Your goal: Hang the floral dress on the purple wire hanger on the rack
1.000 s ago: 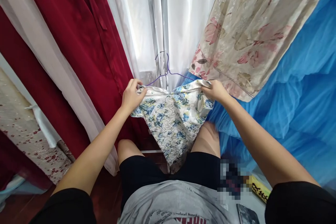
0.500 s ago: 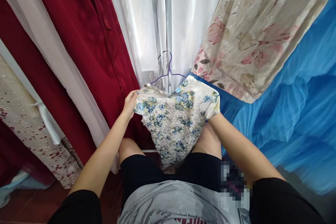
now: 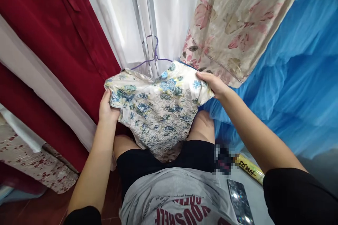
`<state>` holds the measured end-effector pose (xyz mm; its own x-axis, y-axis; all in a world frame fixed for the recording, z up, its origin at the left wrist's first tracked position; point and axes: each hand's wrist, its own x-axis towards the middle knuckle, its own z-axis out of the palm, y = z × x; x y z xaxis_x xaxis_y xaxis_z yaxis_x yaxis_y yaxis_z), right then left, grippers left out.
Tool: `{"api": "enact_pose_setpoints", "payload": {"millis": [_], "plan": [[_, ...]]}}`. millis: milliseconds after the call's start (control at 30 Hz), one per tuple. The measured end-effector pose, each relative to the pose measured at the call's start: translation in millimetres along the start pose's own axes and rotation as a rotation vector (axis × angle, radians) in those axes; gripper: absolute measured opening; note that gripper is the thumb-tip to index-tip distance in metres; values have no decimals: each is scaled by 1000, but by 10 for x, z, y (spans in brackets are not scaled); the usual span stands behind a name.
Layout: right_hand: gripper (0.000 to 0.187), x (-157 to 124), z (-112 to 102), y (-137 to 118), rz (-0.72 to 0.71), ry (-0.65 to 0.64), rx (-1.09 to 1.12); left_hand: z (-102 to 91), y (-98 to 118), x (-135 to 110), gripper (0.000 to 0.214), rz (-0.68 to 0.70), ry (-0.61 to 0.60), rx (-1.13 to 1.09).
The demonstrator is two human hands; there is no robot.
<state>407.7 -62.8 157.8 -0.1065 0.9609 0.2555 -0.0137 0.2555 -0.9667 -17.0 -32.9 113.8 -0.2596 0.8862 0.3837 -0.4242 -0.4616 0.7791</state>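
Note:
A short-sleeved white top with blue and yellow flowers (image 3: 163,109) hangs on a purple hanger (image 3: 155,56) in front of my lap. My left hand (image 3: 107,107) grips the sleeve at the left, some of its fingers hidden behind the cloth. At the other sleeve, my right hand (image 3: 213,83) pinches the shoulder edge with its thumb on top and fingers underneath. The top is spread between both hands, its lower end reaching down between my thighs.
Dark red cloth (image 3: 60,31) and white drapes (image 3: 176,14) hang ahead. To the right are a floral beige garment (image 3: 237,24) and blue tulle (image 3: 285,77). A phone (image 3: 239,200) and a yellow packet (image 3: 248,168) lie beside my right hip.
My right hand has come out from inside the right sleeve and now holds its outside. My left hand has shifted its grip lower on the left sleeve. The view has turned slightly.

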Motion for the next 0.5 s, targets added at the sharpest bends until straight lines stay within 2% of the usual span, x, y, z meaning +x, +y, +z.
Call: {"api": "enact_pose_setpoints", "payload": {"millis": [100, 200, 267, 333, 400, 467, 500], "plan": [[43, 66, 97, -154, -73, 126, 128, 260, 295, -3, 43, 171, -114, 64], [40, 46, 139, -231, -191, 291, 203, 463, 560, -20, 69, 454, -242, 316], [36, -149, 189, -214, -296, 413, 235, 551, 658, -51, 88, 647, -274, 608], [31, -509, 312, -181, -420, 510, 258, 614, 657, -110, 94, 739, -306, 886], [27, -961, 521, -177, -524, 478, 235, 664, 552, -196, 91, 747, -341, 1054], [24, -1380, 788, -216, -563, 279, 102, 702, 381, -297, 86, 751, -327, 1092], [24, -1543, 929, -245, -589, 112, 2, 717, 294, -346, 81, 749, -299, 1078]]}}
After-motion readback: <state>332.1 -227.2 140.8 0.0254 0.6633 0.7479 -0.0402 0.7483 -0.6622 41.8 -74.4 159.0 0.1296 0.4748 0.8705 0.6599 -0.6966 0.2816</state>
